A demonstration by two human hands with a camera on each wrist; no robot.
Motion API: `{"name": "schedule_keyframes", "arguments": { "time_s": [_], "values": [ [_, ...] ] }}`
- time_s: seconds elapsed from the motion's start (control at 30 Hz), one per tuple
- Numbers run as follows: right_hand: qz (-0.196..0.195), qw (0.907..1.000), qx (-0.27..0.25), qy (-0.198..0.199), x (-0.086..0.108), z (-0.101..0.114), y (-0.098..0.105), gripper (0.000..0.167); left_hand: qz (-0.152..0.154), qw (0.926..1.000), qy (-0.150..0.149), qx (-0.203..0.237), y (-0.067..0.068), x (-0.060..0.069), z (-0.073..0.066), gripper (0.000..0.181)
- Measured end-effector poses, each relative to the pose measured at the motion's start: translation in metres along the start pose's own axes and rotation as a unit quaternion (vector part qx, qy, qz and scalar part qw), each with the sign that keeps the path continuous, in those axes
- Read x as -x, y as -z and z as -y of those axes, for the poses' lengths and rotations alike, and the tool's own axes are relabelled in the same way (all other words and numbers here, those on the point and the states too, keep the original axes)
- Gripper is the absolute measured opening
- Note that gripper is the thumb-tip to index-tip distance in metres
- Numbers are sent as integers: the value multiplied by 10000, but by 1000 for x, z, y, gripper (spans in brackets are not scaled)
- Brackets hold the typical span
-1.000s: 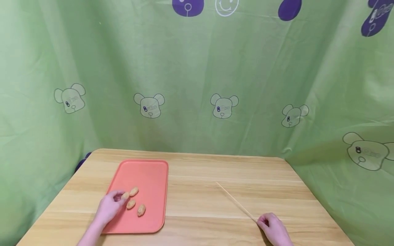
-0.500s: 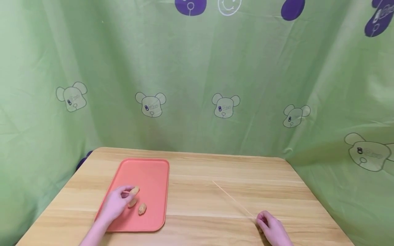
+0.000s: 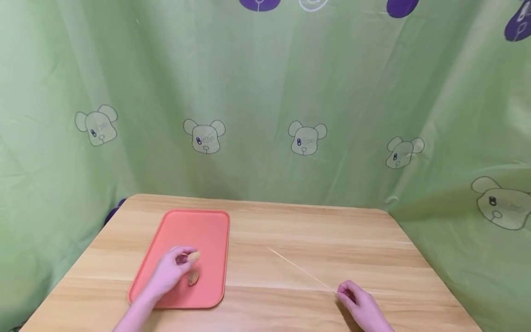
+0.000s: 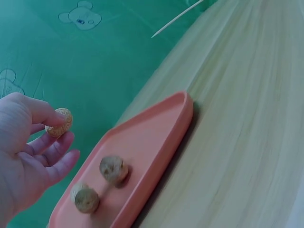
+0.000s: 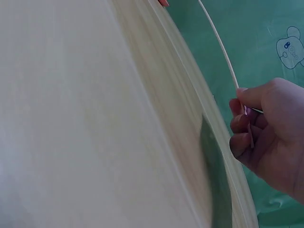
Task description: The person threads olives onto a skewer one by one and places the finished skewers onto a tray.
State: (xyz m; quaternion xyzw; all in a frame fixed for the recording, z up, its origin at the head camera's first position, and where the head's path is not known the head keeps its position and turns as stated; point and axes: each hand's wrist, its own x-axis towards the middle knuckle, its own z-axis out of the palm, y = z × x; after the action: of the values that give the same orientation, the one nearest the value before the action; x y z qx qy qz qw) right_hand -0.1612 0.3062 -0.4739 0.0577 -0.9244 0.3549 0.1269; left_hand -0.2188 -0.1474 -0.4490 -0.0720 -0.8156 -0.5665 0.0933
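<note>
My left hand (image 3: 170, 272) is over the pink tray (image 3: 203, 230), pinching a tan, wrinkled oval piece (image 3: 193, 256) between thumb and fingers. That piece (image 4: 61, 122) is clear of the tray in the left wrist view; its exact kind cannot be told. Similar pieces lie on the tray: one piece (image 4: 114, 169) alone and a darker piece (image 4: 87, 200) partly covering a paler one. The head view shows one of them (image 3: 193, 278) below the fingers. On the right, my right hand (image 3: 360, 304) pinches a thin bamboo skewer (image 3: 296, 266) near one end, its point toward the tray.
Both hands work over a light wooden table (image 3: 290, 230), with the tray at its left side. A green curtain (image 3: 257, 175) printed with bear faces hangs behind and around the table.
My left hand has lifted one oval piece and carried it to the right, over the others. The skewer's tip has swung left and toward the tray as my right hand shifted slightly left.
</note>
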Motion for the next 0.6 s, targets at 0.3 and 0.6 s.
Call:
{"name": "schedule_keyframes", "arguments": {
  "time_s": [0.3,0.6],
  "values": [
    [57,9983,-573,9,1,9,-1,11,258,9991,41,343,-12,2,-12,27],
    [547,9923,-1083,268,-1,13,1,8,1118,9866,352,1136,-14,2,-17,42]
  ]
}}
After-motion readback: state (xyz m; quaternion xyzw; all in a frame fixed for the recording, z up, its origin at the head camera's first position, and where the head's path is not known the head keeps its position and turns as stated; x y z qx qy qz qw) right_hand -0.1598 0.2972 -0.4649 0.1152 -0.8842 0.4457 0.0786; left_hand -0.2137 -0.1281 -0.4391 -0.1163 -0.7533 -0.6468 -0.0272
